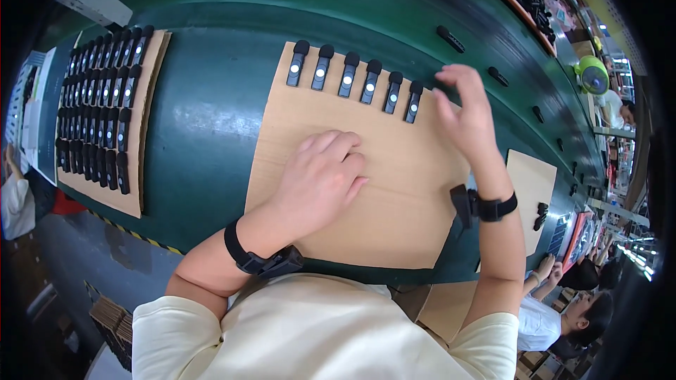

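Note:
Several small black clip-on microphones (347, 77) with foam tops and a pale round spot lie in a slanting row along the far edge of a brown cardboard sheet (394, 197). Over the sheet's middle, below that row, is my left hand (317, 179); its fingers are loosely bent, the thumb apart, and nothing shows in it. My right hand (468, 116) is raised at the sheet's right edge, thumb and fingers spread around nothing. Nearest to it is the rightmost microphone of the row, a little way off. Both wrists wear black straps.
At left, a second cardboard sheet (134, 197) carries several rows of similar microphones. More black pieces (451, 39) lie spaced along the green belt (394, 17) beyond the row. On the right are another cardboard sheet (528, 169), a green fan (593, 76) and a seated co-worker (546, 317).

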A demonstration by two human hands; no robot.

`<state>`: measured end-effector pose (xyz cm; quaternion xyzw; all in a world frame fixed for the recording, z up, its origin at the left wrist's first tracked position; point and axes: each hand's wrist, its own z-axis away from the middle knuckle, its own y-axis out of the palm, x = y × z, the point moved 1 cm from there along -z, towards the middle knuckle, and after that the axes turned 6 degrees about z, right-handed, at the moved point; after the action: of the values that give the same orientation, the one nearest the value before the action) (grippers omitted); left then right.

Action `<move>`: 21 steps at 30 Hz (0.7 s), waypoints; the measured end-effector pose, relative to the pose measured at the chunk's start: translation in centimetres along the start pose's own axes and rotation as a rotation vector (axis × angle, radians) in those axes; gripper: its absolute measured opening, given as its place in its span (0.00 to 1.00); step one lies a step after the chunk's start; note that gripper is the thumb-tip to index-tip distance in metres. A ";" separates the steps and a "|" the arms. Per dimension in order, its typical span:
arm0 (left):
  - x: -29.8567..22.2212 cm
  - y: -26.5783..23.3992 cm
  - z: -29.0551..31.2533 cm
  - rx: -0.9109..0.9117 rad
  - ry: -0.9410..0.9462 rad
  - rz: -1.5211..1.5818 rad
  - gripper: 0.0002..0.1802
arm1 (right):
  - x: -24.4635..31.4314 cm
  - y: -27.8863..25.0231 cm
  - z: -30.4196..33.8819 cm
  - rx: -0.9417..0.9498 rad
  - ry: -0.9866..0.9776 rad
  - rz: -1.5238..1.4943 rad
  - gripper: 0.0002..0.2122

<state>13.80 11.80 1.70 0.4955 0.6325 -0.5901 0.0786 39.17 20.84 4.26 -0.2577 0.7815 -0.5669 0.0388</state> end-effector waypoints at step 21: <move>-1.3 -2.0 -0.2 -0.232 -0.065 0.303 0.22 | 5.0 -3.6 2.8 0.061 0.238 -0.499 0.11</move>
<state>13.14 11.65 4.00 0.5532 0.6116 -0.5105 0.2435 37.14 15.41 7.64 -0.3724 0.6753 -0.6086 -0.1865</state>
